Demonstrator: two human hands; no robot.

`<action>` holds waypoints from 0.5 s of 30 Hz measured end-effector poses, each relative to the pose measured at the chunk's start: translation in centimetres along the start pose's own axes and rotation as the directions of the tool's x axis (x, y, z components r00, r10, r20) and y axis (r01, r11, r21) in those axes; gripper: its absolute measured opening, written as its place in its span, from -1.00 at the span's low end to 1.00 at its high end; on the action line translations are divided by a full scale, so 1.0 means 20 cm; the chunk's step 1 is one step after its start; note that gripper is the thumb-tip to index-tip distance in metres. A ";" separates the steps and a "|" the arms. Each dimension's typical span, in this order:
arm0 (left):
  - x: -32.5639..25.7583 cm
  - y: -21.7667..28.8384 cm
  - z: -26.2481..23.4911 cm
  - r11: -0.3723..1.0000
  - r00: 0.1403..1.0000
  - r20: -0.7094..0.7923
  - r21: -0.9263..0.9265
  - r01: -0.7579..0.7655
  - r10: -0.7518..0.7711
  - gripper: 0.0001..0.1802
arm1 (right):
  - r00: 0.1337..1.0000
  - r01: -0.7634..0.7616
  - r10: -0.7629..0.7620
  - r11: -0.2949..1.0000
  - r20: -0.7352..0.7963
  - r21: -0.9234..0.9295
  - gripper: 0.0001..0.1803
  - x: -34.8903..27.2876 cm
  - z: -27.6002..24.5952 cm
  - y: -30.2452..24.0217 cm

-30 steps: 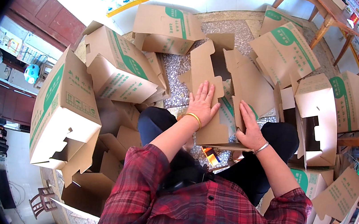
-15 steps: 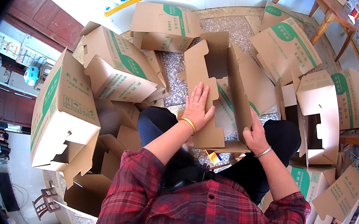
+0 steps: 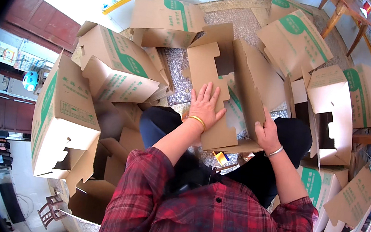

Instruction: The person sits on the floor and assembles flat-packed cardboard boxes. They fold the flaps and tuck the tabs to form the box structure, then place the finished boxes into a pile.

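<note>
Between my knees stands a brown cardboard box [image 3: 250,84] with its top partly unclosed, so that I see down into it. My left hand [image 3: 205,103] lies flat with fingers spread on the box's notched left flap [image 3: 203,62]. My right hand [image 3: 268,134] grips the near end of the right panel, with the thumb on the inner side and the other fingers mostly hidden. A short flap [image 3: 241,146] crosses the box's near end. Green print shows on cardboard inside the box.
Several cardboard boxes surround me, among them a tall box [image 3: 68,106] at left, a box [image 3: 167,18] ahead and a notched box [image 3: 331,99] at right. A wooden table [image 3: 347,8] stands far right, a small wooden chair [image 3: 50,208] lower left. Speckled floor [image 3: 176,75] shows between.
The view has shifted slightly. The short flap at the box's near end shows wider than before. Both hands keep their places on the box, the left still flat on its flap.
</note>
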State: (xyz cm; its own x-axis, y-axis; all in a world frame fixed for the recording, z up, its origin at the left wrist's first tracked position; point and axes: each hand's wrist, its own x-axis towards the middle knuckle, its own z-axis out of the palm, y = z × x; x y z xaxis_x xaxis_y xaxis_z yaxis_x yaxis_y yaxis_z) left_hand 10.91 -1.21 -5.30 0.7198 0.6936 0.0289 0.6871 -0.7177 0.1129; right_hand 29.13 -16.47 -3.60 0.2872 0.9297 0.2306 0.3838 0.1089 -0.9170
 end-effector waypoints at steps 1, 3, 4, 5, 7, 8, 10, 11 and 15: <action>0.00 0.02 -0.01 1.000 1.000 -0.007 -0.006 0.022 -0.022 -0.19 | 1.000 -0.025 0.025 0.999 0.003 0.022 -0.40 0.02 -0.02 -0.01; 0.01 0.07 -0.01 0.998 0.998 -0.019 -0.024 0.052 -0.052 -0.18 | 0.998 -0.067 0.067 0.997 -0.006 0.042 -0.45 0.06 -0.08 -0.03; 0.00 0.09 -0.01 0.998 1.000 -0.017 -0.065 0.009 -0.010 -0.18 | 0.997 -0.052 0.052 0.999 -0.052 -0.001 -0.52 0.07 -0.11 -0.02; -0.01 0.11 -0.01 0.994 0.999 -0.013 -0.105 -0.033 0.032 -0.18 | 0.992 -0.119 0.118 0.993 -0.039 -0.015 -0.55 0.09 -0.15 -0.01; -0.05 0.14 -0.03 0.958 0.984 0.016 -0.233 -0.167 0.175 -0.15 | 0.986 -0.145 0.146 0.989 -0.076 0.017 -0.61 0.10 -0.22 0.05; -0.09 0.14 -0.06 0.917 0.961 0.038 -0.313 -0.247 0.272 -0.12 | 0.982 -0.178 0.180 0.983 -0.052 0.036 -0.61 0.11 -0.24 0.07; -0.16 0.14 -0.12 0.830 0.916 0.062 -0.450 -0.329 0.397 -0.05 | 0.970 -0.242 0.243 0.968 0.002 0.072 -0.60 0.10 -0.28 0.09; -0.18 0.13 -0.14 0.794 0.902 0.069 -0.506 -0.336 0.426 0.00 | 0.973 -0.231 0.232 0.971 -0.001 0.052 -0.59 0.08 -0.28 0.09; -0.24 0.25 -0.22 0.860 0.895 0.219 -0.436 -0.266 0.388 0.15 | 0.988 -0.154 0.155 0.987 0.000 -0.050 -0.52 0.03 -0.21 0.08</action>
State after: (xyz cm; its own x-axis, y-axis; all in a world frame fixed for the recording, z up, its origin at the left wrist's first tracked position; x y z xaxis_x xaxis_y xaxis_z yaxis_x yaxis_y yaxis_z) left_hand 10.43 -7.79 -0.52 0.9328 0.3286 -0.1480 0.3558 -0.7750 0.5222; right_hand 33.70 -17.19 -3.54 0.3431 0.9354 0.0862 0.3782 -0.0536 -0.9242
